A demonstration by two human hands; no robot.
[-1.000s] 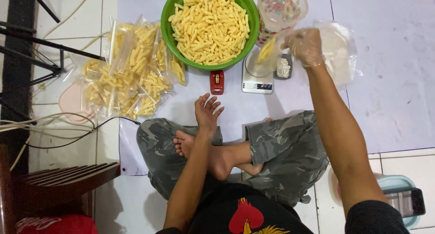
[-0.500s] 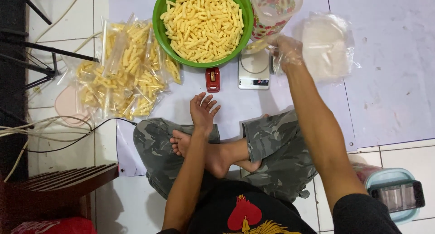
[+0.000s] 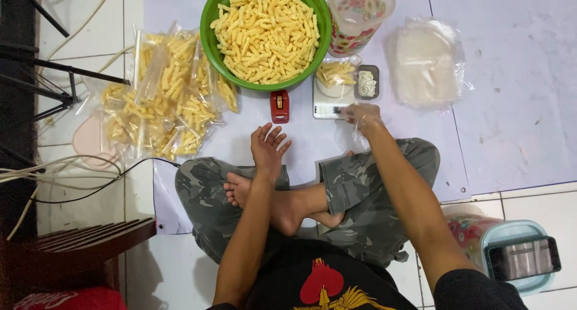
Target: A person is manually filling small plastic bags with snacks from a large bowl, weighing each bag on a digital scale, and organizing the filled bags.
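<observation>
Floor (image 3: pixel 90 238): white tiles, covered ahead by a pale plastic sheet (image 3: pixel 511 106), likely laid to keep the snacks clean.
Green bowl (image 3: pixel 266 36): on the sheet straight ahead, heaped with yellow snack sticks, within easy reach of both arms.
Filled bags (image 3: pixel 159 97): clear, packed with the same sticks, piled to the left of the bowl, seemingly set aside as finished.
Empty bags (image 3: pixel 427 63): stack of clear plastic, to the right, near the right arm.
Floral jar (image 3: pixel 359 12): beside the bowl's right rim.
Kitchen scale (image 3: pixel 333 100): just below the bowl, carrying a small part-filled bag of sticks (image 3: pixel 336 74).
Left hand (image 3: pixel 268 148): bare, fingers spread wide, empty, resting over the knee.
Right hand (image 3: pixel 362 115): wrapped in thin clear plastic, fingers loosely curled at the scale's front edge, gripping nothing visible.
Red stapler (image 3: pixel 279 106): left of the scale, probably for sealing.
</observation>
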